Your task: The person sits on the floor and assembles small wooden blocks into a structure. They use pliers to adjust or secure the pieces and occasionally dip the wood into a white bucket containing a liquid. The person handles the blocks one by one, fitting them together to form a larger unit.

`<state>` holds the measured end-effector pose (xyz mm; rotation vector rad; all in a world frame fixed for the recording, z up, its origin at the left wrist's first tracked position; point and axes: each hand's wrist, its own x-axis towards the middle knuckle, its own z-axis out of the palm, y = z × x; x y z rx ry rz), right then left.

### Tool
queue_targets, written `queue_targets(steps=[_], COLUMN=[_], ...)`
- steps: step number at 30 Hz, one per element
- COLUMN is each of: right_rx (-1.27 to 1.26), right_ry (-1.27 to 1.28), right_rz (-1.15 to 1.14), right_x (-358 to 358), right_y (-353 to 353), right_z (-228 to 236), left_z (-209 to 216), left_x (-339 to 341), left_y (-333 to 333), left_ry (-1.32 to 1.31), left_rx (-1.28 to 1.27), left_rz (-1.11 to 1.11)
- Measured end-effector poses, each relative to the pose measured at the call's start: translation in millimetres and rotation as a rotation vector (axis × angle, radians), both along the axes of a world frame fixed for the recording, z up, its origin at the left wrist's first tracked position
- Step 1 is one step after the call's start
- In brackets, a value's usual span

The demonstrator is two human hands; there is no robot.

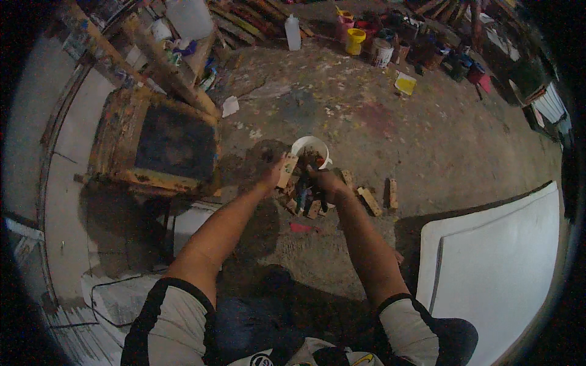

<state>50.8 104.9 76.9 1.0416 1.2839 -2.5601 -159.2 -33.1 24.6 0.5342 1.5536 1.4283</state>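
Paint-stained floor (439, 140) around a white bucket (298, 146), yellow pot (354, 43) beyond

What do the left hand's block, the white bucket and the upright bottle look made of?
Block: probably wood, dull, judging by its tan colour and squared edges.
Bucket: likely plastic, smooth, given its even white rim.
Bottle: seemingly translucent plastic, from its milky look; dim light leaves this open.
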Motion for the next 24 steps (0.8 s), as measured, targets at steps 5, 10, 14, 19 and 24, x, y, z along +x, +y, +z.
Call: queue_targets(steps=[5, 10, 14, 19, 24], right_rx=[0.115, 0.318, 0.200, 0.121, -0.032], right_ry=[-0.016, 0.111, 0.108, 0.094, 0.119], right_rz=[0.068, 0.225, 0.247, 0.158, 0.114], right_x=[13, 41, 49, 71, 60], right_y=[-2, -8, -23, -11, -31], right_z=[26, 38, 72, 57, 60], left_z=[39, 23, 24, 67, 28], left_x=[10, -3, -11, 21, -22], left_y=[9, 1, 14, 21, -9], left_ry=[0.018, 0.331, 0.605, 0.744, -0.144], left_rx=[-0.279, -0.327, -0.547, -0.196, -0.274], left_rz=[-0.052, -0.095, -0.500, -0.751, -0.565])
